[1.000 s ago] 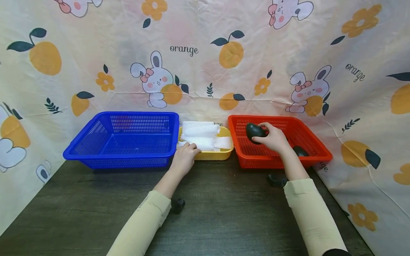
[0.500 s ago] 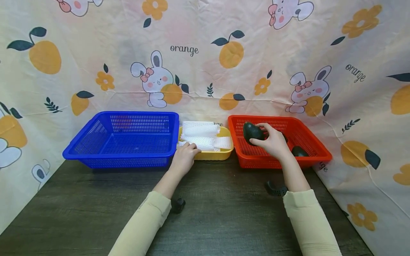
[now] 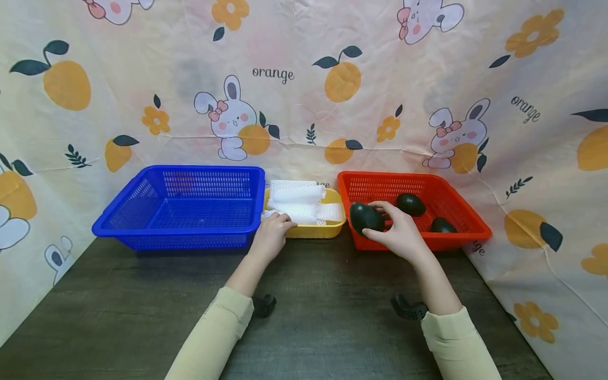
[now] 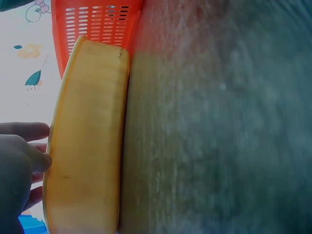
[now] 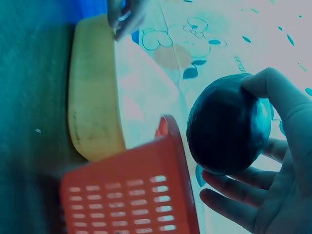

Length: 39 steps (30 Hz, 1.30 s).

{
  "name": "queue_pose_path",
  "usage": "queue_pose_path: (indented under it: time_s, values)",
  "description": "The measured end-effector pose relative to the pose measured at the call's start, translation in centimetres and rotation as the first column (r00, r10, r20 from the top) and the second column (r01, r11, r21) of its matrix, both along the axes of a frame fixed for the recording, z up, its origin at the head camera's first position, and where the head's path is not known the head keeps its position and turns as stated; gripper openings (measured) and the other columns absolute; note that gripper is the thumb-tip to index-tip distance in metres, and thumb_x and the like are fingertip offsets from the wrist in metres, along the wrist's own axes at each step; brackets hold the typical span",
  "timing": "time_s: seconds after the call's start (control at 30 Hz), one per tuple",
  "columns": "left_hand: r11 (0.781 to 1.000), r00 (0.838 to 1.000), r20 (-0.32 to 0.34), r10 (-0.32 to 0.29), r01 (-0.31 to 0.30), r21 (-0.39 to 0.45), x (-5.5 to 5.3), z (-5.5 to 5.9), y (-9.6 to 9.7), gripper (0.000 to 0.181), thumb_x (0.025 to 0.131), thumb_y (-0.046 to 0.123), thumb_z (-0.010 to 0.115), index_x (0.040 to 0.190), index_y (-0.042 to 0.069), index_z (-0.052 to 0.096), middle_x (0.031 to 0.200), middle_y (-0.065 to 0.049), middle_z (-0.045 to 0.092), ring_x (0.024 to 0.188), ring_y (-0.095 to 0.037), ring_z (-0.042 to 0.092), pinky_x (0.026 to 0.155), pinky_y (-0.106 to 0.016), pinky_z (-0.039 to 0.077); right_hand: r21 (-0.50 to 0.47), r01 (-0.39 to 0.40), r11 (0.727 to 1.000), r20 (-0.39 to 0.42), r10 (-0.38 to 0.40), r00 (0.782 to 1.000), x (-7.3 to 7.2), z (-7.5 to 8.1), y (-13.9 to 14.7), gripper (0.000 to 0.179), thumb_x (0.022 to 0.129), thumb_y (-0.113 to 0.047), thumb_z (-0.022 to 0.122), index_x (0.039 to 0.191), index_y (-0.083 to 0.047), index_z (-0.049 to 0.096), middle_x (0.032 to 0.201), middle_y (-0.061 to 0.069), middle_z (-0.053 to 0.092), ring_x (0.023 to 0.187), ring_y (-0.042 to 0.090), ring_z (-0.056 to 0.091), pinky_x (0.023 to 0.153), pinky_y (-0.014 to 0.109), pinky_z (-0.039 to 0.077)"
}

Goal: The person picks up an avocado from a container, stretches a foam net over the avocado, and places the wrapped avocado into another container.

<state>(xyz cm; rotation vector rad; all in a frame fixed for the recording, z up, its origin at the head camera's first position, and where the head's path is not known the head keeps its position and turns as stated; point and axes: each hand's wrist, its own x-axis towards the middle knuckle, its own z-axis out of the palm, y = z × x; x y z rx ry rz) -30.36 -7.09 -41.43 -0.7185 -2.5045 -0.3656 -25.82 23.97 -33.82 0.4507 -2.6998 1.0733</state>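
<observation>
Left rectangular plastic basket (image 3: 180, 232) is blue; right rectangular plastic basket (image 3: 442, 244), red; plastic tray (image 3: 318, 232), yellow. Oval fruits (image 3: 364, 217) are dark green. Far cream cloth (image 3: 290, 116) bears orange-fruit and rabbit prints.

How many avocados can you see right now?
3. One avocado is in the right hand; another avocado lies toward the back of the red basket, and a third avocado nearer its front right. The hand may hide more.
</observation>
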Motion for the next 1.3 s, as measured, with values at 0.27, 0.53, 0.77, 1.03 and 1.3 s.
queue_pose_path:
  time_s: [0.27, 0.53, 0.77, 1.03, 1.3]
  values:
    - [1.000, 0.999, -0.036, 0.014, -0.014, -0.004, -0.1, -0.3, 0.2, 0.034, 0.076, -0.011, 0.072, 0.099, 0.014, 0.076, 0.092, -0.001, 0.065, 0.087, -0.021, 0.058, 0.075, -0.036, 0.051, 0.063, -0.057, 0.996, -0.017, 0.058, 0.998, 1.6, -0.3, -1.5, 0.058, 0.076, -0.034, 0.080, 0.127, -0.022, 0.055, 0.123, 0.006, 0.058, 0.105, 0.029, 0.054, 0.084, 0.051, 0.047]
    - [1.000, 0.999, -0.037, 0.026, -0.026, 0.001, 0.0, -0.2, 0.3, 0.034, 0.076, -0.010, 0.072, 0.099, 0.014, 0.076, 0.092, -0.001, 0.065, 0.087, -0.021, 0.057, 0.073, -0.034, 0.050, 0.090, -0.096, 0.991, -0.003, 0.097, 0.995, 2.9, -0.4, -3.0, 0.059, 0.074, -0.032, 0.082, 0.126, -0.023, 0.056, 0.125, 0.002, 0.057, 0.103, 0.025, 0.055, 0.082, 0.049, 0.049]
    - [0.999, 0.999, -0.022, 0.039, -0.039, 0.003, 0.1, -0.2, 0.3, 0.034, 0.075, -0.009, 0.073, 0.099, 0.014, 0.076, 0.092, -0.001, 0.065, 0.087, -0.021, 0.057, 0.073, -0.035, 0.050, 0.154, -0.149, 0.977, -0.014, 0.153, 0.988, 3.8, -1.5, -3.7, 0.058, 0.072, -0.031, 0.082, 0.123, -0.024, 0.057, 0.115, -0.003, 0.059, 0.095, 0.018, 0.055, 0.078, 0.041, 0.049]
    - [0.998, 0.997, -0.060, 0.055, -0.053, 0.021, 0.0, -0.4, 0.5, 0.033, 0.073, -0.011, 0.072, 0.096, 0.013, 0.077, 0.090, -0.002, 0.065, 0.084, -0.022, 0.057, 0.071, -0.034, 0.049, 0.209, -0.221, 0.953, -0.003, 0.227, 0.974, 4.7, -3.0, -4.4, 0.057, 0.070, -0.032, 0.082, 0.121, -0.022, 0.059, 0.110, -0.008, 0.060, 0.091, 0.012, 0.056, 0.077, 0.036, 0.049]
    - [0.998, 0.995, -0.083, 0.064, -0.063, 0.011, -0.1, -0.6, 0.7, 0.032, 0.073, -0.011, 0.071, 0.093, 0.013, 0.077, 0.087, -0.002, 0.064, 0.083, -0.022, 0.057, 0.068, -0.034, 0.049, 0.261, -0.281, 0.924, 0.072, 0.271, 0.960, 5.4, -4.7, -4.9, 0.055, 0.071, -0.035, 0.081, 0.121, -0.027, 0.059, 0.103, -0.012, 0.057, 0.087, 0.010, 0.055, 0.073, 0.035, 0.046]
